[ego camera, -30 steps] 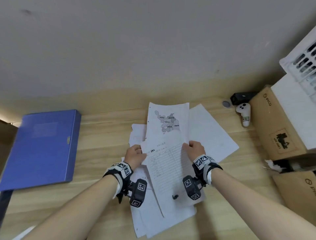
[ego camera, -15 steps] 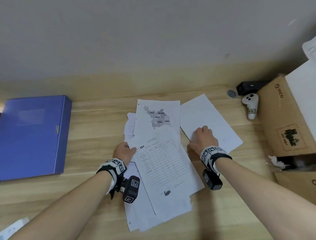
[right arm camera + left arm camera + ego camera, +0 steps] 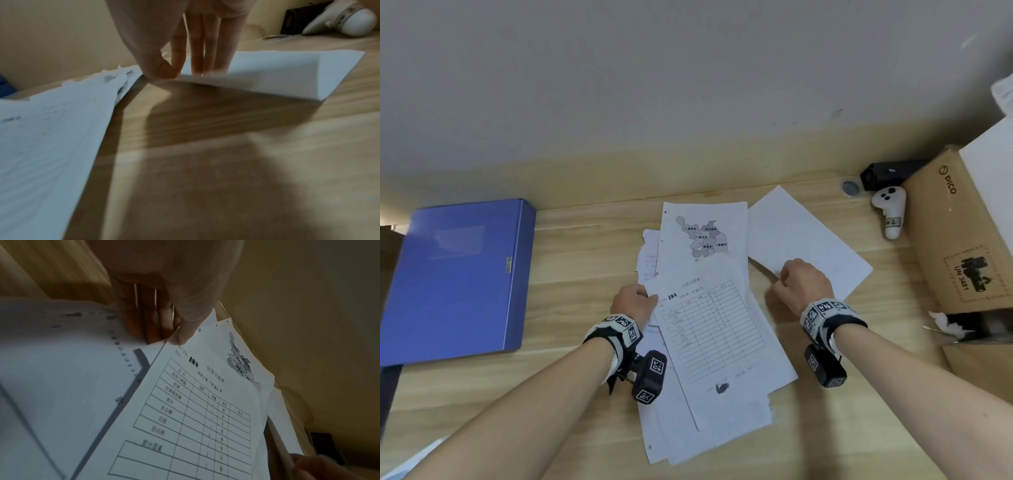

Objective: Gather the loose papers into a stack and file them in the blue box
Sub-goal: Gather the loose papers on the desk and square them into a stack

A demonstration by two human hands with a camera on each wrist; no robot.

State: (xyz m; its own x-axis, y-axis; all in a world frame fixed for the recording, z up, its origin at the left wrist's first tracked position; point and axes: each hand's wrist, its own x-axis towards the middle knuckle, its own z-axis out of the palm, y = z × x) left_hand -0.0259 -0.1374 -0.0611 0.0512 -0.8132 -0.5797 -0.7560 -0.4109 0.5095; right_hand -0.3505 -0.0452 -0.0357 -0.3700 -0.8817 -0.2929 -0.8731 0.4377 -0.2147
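Loose white papers lie overlapped mid-table: a sheet with a printed table (image 3: 709, 329) on top, a map sheet (image 3: 702, 236) behind it, others beneath. My left hand (image 3: 635, 301) pinches the table sheet's upper left corner, thumb (image 3: 183, 335) on top, fingers under. A blank sheet (image 3: 801, 236) lies apart to the right; my right hand (image 3: 803, 284) pinches its near left corner between thumb and forefinger (image 3: 176, 65) and lifts that edge off the wood. The closed blue box (image 3: 455, 277) lies flat at the far left.
A white hand controller (image 3: 890, 212), a black block (image 3: 887, 173) and a small round cap (image 3: 852, 187) sit at the back right. Cardboard boxes (image 3: 959, 233) stand along the right edge, with crumpled tissue (image 3: 945, 322) beside them. A wall runs behind the wooden table (image 3: 585, 246).
My right hand let go of the table sheet, moved right to the blank sheet and pinched its corner up. The left hand kept its hold.
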